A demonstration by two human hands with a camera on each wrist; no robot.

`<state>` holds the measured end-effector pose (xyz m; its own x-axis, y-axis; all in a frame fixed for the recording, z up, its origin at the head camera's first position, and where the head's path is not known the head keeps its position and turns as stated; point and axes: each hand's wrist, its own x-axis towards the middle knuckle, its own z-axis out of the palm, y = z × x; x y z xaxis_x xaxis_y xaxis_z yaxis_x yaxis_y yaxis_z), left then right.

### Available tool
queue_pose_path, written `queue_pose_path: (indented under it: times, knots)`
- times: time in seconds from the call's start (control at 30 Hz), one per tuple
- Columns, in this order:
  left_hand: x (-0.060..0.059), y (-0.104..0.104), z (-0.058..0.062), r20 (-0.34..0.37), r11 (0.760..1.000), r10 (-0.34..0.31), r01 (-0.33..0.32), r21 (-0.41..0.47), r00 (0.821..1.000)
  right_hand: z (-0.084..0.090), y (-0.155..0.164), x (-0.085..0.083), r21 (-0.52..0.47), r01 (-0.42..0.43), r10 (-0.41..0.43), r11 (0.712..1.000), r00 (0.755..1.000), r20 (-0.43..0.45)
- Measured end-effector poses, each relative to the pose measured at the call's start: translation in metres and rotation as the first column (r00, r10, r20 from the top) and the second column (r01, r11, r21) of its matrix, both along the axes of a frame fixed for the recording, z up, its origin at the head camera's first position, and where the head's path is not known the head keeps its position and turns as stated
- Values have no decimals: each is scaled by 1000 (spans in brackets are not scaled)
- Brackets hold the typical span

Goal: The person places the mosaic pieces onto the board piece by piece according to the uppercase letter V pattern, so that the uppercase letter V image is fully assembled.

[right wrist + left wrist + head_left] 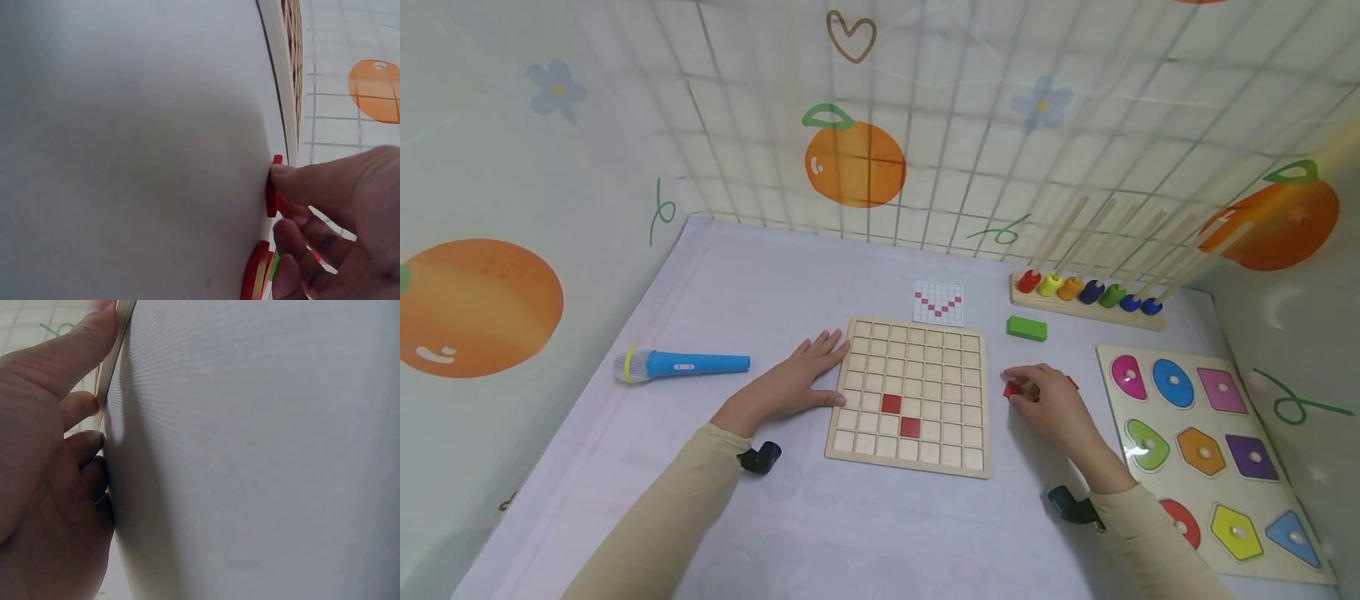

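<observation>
A square wooden grid board (907,467) lies on the table with two red square tiles in it, one tile (891,404) diagonally up and left of the other tile (910,427). My left hand (797,379) rests at the board's left edge, its fingers spread and thumb touching the rim. To the right of the board, my right hand (1051,406) pinches a red tile (272,194) between thumb and fingers, low over the table. More red pieces (255,272) lie beside that hand, mostly hidden behind it in the head view.
A pattern card (937,315) with a red V stands behind the board. A green block (1027,328) and a bead rack (1086,304) are at the back right. The shape puzzle (1165,458) lies at the far right, a blue toy microphone (692,364) at the left.
</observation>
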<state>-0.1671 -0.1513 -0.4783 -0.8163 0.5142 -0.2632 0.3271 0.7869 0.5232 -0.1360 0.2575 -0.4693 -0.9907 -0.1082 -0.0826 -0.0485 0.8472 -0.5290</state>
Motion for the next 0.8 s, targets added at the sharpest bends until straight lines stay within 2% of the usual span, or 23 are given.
queue_pose_path:
  times: [0.8]
  knots:
    - [-2, -1, -4, -8, 1000, -1, 1, 10, 1000, 4, 0, 1, 9, 18, -19, 1000, 999, 31]
